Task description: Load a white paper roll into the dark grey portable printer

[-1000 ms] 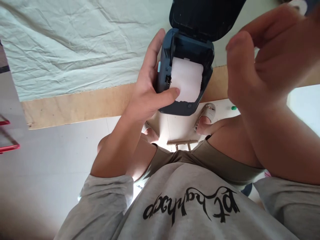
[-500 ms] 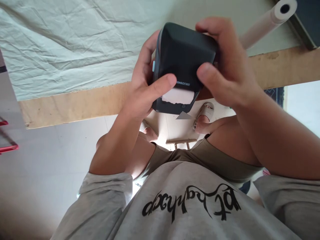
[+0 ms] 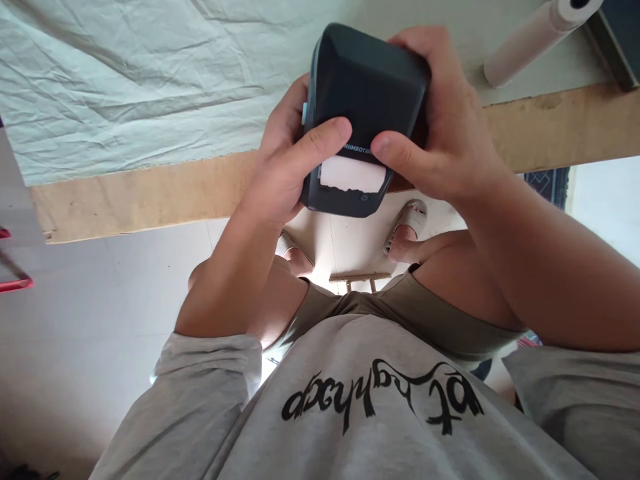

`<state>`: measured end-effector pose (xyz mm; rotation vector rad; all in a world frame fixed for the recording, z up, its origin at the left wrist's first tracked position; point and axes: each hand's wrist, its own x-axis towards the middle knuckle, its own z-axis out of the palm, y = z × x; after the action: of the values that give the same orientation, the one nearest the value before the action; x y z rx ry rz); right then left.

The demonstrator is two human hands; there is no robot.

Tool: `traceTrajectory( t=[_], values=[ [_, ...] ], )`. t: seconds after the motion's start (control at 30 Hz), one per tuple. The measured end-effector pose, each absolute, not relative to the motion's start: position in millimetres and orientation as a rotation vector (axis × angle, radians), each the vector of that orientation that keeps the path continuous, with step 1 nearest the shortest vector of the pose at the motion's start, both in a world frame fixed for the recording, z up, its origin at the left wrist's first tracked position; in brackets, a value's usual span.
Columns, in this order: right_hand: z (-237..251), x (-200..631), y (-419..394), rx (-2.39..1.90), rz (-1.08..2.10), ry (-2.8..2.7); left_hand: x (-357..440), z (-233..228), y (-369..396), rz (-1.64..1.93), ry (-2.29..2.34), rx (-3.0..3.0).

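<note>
I have the small dark label printer (image 3: pixel 367 100) clamped between both hands, lifted just above the near edge of the tabletop (image 3: pixel 150 193). My left hand (image 3: pixel 287 167) wraps its left side with the thumb laid across the front, just above the paper slot; my right hand (image 3: pixel 440 133) covers the right side and top, thumb pressed beside the printed brand name. Both grips are closed firmly on the case, lid down.

It looks like a rigid plastic shell, smooth and a little slippery, compact and probably light enough for 1 hand. The rounded side walls seem the safest hold; I would keep my thumbs off the white label strip (image 3: pixel 353 177) poking from the slot, since that paper is thin and will crease or tear.

Count: 1 printer, 1 strip of label showing, 1 paper roll (image 3: pixel 537 33) lying on the pale cloth (image 3: pixel 125 87) at the far right, well apart from my hands. A dark object's corner shows beside the roll; I cannot tell what it is.
</note>
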<state>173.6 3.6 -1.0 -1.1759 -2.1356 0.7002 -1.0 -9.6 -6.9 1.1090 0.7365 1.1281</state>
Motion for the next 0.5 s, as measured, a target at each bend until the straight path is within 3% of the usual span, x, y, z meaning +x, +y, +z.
traceTrajectory(
  t=[0.37,0.5],
  values=[
    [-24,171,11,-1.177,0.68,-2.038,-6,-15,-4,1.121,0.653,1.126],
    [-34,164,23,-1.21,0.87,-1.974,-8,-25,1,1.186,0.657,1.102]
  ],
)
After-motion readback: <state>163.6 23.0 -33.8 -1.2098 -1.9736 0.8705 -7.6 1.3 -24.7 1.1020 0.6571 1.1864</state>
